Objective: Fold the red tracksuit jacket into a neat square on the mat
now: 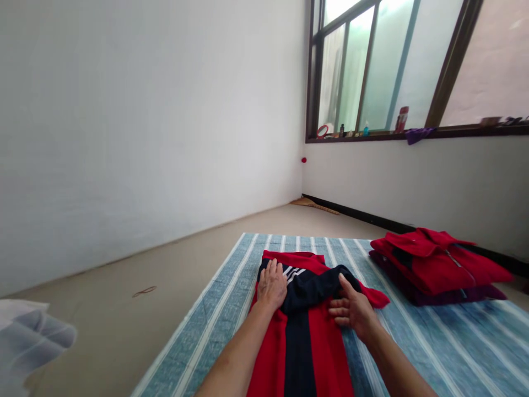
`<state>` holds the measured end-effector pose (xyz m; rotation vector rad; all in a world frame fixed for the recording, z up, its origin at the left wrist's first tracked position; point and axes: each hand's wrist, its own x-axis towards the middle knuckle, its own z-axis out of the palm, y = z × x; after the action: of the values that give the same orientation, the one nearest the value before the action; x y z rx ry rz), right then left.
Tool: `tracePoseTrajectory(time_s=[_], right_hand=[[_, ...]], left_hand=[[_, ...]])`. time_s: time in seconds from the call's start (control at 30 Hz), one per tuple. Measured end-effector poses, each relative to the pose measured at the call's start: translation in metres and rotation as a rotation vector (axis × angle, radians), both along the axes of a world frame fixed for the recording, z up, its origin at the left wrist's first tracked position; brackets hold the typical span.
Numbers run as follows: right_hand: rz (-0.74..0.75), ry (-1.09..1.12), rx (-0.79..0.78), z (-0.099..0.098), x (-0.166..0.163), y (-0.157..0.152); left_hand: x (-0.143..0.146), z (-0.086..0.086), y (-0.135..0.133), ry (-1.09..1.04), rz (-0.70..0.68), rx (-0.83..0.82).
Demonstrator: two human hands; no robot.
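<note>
A red and navy jacket [298,347] lies partly folded in front of me, long and narrow, its lower end running out of view at the bottom. A navy sleeve [316,289] with white stripes crosses its upper part, and its red cuff end sticks out to the right. My left hand [273,282] rests flat on the sleeve at its left end, fingers stretched out. At the sleeve's right part, my right hand [354,309] has its thumb against the navy cloth and its fingers apart below it.
A blue and white striped sheet [215,314] lies under the jacket. To the right sits a stack of folded red and dark purple clothes [438,264]. White sheer fabric [33,342] shows at lower left. Small items, including a red bottle [401,120], line the window sill [372,137].
</note>
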<state>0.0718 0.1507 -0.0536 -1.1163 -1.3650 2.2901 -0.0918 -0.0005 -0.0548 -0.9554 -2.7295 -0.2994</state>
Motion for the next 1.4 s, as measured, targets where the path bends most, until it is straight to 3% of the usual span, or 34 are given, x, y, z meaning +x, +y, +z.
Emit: tracePoseTrajectory(time_s=[0.13, 0.27, 0.43, 0.6, 0.67, 0.8, 0.9, 1.0, 1.1, 1.27, 1.4], right_hand=[[-0.112, -0.011, 0.066, 0.0, -0.022, 0.002], [-0.21, 0.012, 0.272, -0.011, -0.039, 0.01], [-0.256, 0.08, 0.555, -0.02, -0.029, 0.024], [-0.224, 0.058, 0.966, -0.031, 0.004, 0.032], [-0.238, 0.114, 0.879, -0.038, 0.011, 0.035], [-0.353, 0.361, 0.131, -0.042, 0.013, 0.041], [-0.299, 0.389, -0.145, -0.035, 0.012, 0.045], [-0.235, 0.306, -0.148, -0.026, 0.011, 0.045], [-0.284, 0.248, -0.044, -0.024, 0.011, 0.044], [-0.33, 0.203, 0.045, -0.029, 0.021, 0.042], [-0.282, 0.171, 0.106, -0.027, 0.041, 0.03]], left_hand=[[-0.006, -0.018, 0.01, 0.004, 0.032, -0.03], [-0.008, -0.026, 0.013, -0.023, 0.069, -0.069], [-0.005, -0.019, 0.014, -0.093, 0.09, -0.083], [-0.006, -0.003, 0.013, -0.119, 0.075, -0.051], [-0.01, 0.005, 0.012, -0.076, 0.061, -0.012], [-0.021, 0.011, 0.014, -0.021, 0.037, 0.027], [-0.025, -0.001, 0.019, -0.045, -0.005, -0.003], [-0.025, -0.014, 0.024, -0.098, -0.039, -0.049], [-0.027, -0.016, 0.028, -0.144, -0.071, -0.082], [-0.029, 0.013, 0.022, -0.201, -0.19, -0.102], [-0.011, 0.037, -0.007, -0.192, -0.26, -0.07]])
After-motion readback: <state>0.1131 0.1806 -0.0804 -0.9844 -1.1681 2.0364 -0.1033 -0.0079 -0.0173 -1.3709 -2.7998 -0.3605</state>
